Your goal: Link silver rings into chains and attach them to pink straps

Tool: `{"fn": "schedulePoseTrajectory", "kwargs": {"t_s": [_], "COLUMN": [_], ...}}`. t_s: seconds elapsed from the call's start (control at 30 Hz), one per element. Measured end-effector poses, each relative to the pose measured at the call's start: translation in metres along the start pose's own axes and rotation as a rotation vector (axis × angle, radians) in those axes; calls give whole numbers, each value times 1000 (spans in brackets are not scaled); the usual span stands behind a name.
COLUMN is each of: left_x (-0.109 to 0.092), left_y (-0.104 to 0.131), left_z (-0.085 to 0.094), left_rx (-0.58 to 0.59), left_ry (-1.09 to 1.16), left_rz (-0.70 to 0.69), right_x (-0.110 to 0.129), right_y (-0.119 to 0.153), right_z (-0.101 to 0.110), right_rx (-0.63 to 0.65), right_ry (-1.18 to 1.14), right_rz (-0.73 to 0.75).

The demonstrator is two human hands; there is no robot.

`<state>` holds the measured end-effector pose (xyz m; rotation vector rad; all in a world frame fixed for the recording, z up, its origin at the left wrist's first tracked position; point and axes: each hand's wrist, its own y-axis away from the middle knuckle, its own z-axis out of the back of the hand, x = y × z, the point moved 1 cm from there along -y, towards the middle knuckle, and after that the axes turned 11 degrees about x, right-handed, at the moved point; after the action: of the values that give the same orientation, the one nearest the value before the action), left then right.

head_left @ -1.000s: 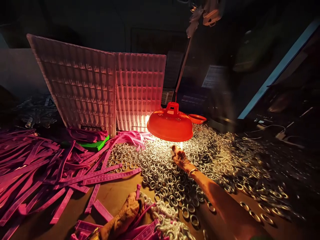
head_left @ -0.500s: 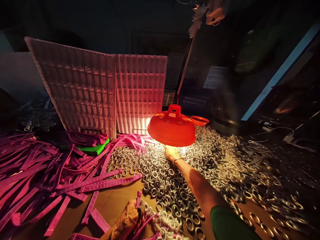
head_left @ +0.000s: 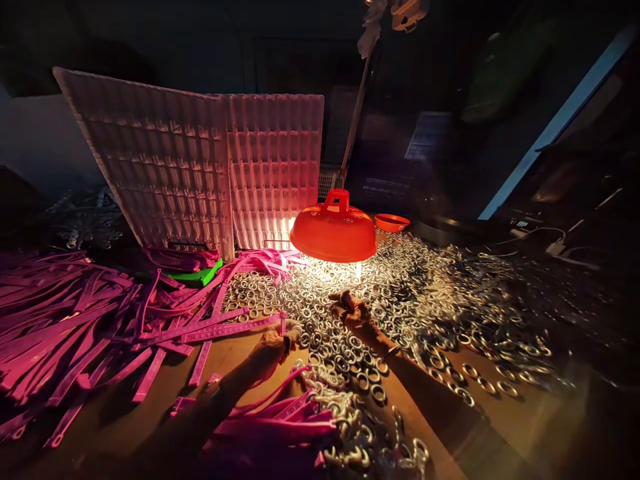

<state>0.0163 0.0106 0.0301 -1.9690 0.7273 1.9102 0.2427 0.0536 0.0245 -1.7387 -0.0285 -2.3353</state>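
Note:
My left hand [head_left: 274, 341] is closed on a pink strap [head_left: 283, 323], whose short end sticks up from the fingers. It is at the left edge of a heap of metal rings [head_left: 335, 343]. Over the rings, below the red lamp [head_left: 334, 230], is my right hand [head_left: 354, 312], its fingers bent together; whatever it may hold is too small to make out. Near the front, pink straps with rings on them [head_left: 285, 420] lie bunched below my left hand.
Many loose pink straps [head_left: 75, 320] cover the left side. A green tray [head_left: 200, 273] sits among them. Two ridged panels [head_left: 275, 167] stand behind. A red bowl [head_left: 393, 222] is behind the rings, and a cable [head_left: 545, 233] lies at the right.
My right hand has drawn back from under the lamp toward me. My left hand has moved up and forward to the ring heap. The view has shifted slightly.

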Motion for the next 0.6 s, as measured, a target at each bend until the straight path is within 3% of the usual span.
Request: {"fn": "schedulePoseTrajectory", "kwargs": {"t_s": [0.1, 0.27, 0.5, 0.6], "left_x": [-12, -8, -10, -14], "left_y": [-12, -17, -9, -11], "left_z": [-9, -18, -13, -12], "left_rx": [13, 79, 19, 9], "left_ry": [-29, -9, 26, 25], "left_rz": [10, -51, -87, -76], "right_x": [10, 15, 14, 14], "right_y": [18, 25, 27, 28], "right_z": [-19, -43, -51, -58], "right_rx": [33, 112, 87, 208], "right_ry": [-122, -350, -274, -495], "right_rz": [1, -60, -25, -141]}}
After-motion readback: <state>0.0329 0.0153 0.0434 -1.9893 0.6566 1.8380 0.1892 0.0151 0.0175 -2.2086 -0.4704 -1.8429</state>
